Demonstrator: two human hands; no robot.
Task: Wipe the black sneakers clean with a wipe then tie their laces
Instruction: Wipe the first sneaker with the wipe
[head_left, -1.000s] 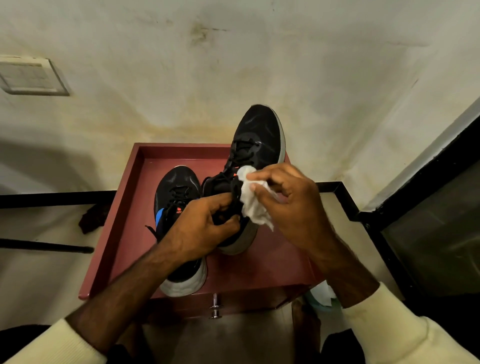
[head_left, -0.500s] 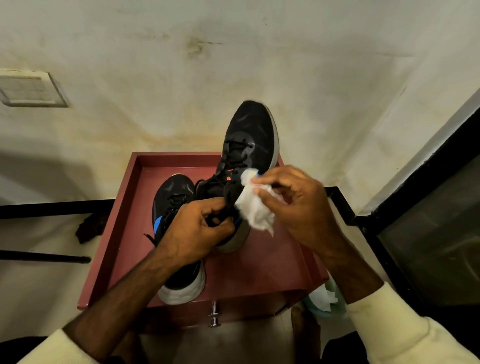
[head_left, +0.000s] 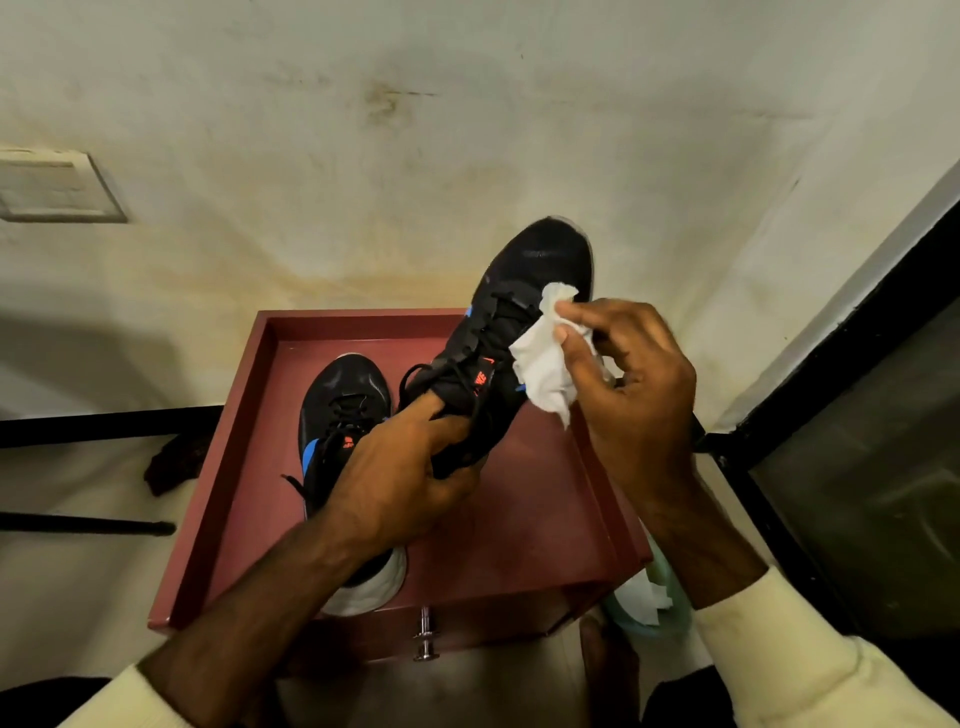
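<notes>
My left hand grips the heel end of a black sneaker and holds it tilted above the red table, toe pointing away from me. Its loose black laces hang over the tongue. My right hand pinches a crumpled white wipe against the sneaker's right side near the laces. The second black sneaker, with blue and orange marks and a white sole, lies flat on the red table, partly hidden under my left forearm.
The red table has a raised rim and a drawer knob at its front. A pale green wipe pack with a wipe sticking out sits on the floor at the right. A black frame stands to the right, a dark rag to the left.
The held sneaker has lifted and turned so more of its top shows. My right hand has slid the wipe up along its side toward the toe.
</notes>
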